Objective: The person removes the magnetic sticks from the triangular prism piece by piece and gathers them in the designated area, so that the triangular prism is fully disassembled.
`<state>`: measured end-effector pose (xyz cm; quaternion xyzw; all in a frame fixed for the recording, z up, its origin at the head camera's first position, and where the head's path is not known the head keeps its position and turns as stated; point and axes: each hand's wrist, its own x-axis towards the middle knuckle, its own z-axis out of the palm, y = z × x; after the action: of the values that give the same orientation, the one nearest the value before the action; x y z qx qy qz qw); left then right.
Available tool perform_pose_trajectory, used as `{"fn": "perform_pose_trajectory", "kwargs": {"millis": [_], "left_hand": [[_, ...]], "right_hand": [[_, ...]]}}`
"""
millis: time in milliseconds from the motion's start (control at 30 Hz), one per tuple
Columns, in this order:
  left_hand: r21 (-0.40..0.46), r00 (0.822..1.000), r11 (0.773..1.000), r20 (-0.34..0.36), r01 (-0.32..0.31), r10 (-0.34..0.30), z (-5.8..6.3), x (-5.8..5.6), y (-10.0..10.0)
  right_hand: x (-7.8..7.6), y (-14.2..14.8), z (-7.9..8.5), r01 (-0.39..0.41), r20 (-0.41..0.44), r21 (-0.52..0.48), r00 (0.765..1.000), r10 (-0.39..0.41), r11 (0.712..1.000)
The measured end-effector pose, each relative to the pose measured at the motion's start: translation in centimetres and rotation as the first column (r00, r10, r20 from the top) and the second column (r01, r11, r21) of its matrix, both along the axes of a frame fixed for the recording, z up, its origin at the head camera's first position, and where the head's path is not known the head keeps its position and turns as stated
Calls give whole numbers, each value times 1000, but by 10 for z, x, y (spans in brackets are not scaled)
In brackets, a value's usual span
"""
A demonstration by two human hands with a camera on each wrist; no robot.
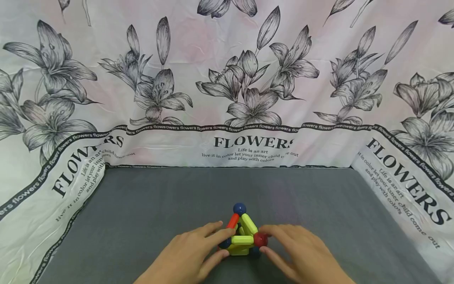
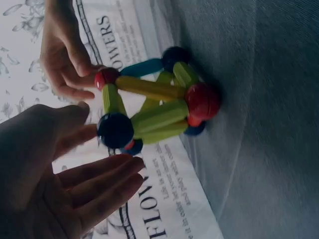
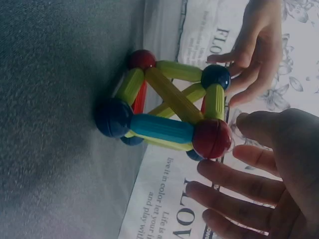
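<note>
A small frame of magnetic rods and balls (image 1: 242, 240) stands on the grey surface between both hands. Lime, yellow, red and teal rods join its dark blue and red balls, with a yellow rod (image 3: 174, 95) running slantwise across one side. My left hand (image 1: 191, 250) is at the upper dark blue ball (image 2: 115, 130), its fingers fairly straight and its thumb apart from the ball. On the other side, my right hand (image 1: 299, 248) has loosely extended fingers around the upper red ball (image 3: 213, 138), with fingertips right at it and the thumb clear of it.
Grey cloth (image 1: 159, 197) covers the work surface. A white, flower-printed fabric (image 1: 248, 146) with lettering rises along the back and both sides.
</note>
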<state>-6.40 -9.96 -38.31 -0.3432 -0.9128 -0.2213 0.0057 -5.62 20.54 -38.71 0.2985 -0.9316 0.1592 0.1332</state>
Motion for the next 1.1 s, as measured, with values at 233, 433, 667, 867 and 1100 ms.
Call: {"fn": "perform_pose_trajectory", "kwargs": {"millis": [233,433,667,867,1100], "left_hand": [[55,1000,998,10,8,-8,-6,-10,16],[24,1000,1000,10,-11,11,-3,-15,26],[-7,1000,1000,-3,-18,18,-1,-16,30],[12,1000,1000,14,-25,25,0,-15,29],[8,999,1000,36,-27,26,-2,-16,28]], "right_hand": [[-5,-6,-10,-27,-29,-31,999,26,999],[-8,-9,-16,-34,0,-41,999,34,999],[-10,-15,-20,-59,-20,-106,998,58,993],[-8,-20,-22,-91,41,-212,994,102,973],[-7,-26,-22,-80,64,-250,993,99,965]]}}
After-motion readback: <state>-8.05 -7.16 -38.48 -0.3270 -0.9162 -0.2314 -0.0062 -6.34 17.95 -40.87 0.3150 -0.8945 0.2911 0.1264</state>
